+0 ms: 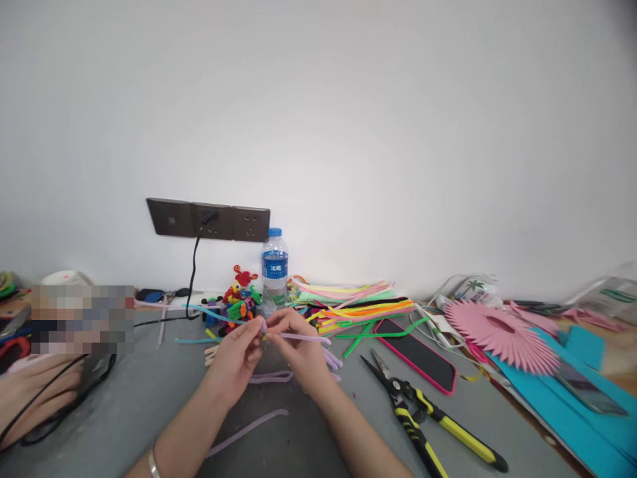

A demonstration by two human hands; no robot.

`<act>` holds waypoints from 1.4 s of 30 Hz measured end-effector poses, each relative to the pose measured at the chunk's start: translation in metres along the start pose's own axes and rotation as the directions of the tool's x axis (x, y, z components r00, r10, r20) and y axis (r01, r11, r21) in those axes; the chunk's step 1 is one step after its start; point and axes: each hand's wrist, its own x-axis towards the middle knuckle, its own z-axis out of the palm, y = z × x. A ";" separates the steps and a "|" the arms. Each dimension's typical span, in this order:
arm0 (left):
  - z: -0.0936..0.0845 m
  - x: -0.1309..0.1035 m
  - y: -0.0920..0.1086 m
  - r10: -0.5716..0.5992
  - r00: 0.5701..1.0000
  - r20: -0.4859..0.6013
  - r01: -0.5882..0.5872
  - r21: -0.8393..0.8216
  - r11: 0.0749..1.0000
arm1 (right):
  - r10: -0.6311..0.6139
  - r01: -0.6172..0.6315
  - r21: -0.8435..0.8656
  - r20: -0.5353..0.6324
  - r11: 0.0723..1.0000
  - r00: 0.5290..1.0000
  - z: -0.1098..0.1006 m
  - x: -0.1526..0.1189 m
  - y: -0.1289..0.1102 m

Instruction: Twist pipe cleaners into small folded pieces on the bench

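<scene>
My left hand [237, 364] and my right hand [300, 350] meet in front of the water bottle, fingertips pinched close together. Between them is a light purple pipe cleaner [306, 338], its straight end sticking out to the right past my right hand. A small greenish bit shows at the pinch, too small to make out. More purple pipe cleaners [271, 378] lie on the grey table under my hands, with a single one [249, 430] nearer to me. Blue pipe cleaners [204, 311] extend behind my left hand.
Behind stand a water bottle [275, 272] and colourful pipe-cleaner figures [239, 302]. A bundle of pipe cleaners [363, 312], a pink-edged phone [415, 355] and yellow-black snips [413, 405] lie right, beside pink folded paper [502, 335]. Another person's hand [42, 392] rests left near a black cable [193, 279].
</scene>
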 end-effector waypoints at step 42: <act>0.006 -0.010 0.005 -0.110 0.986 0.123 0.104 0.050 0.993 | 0.154 -0.166 0.190 0.077 0.968 0.985 -0.009 0.003 -0.008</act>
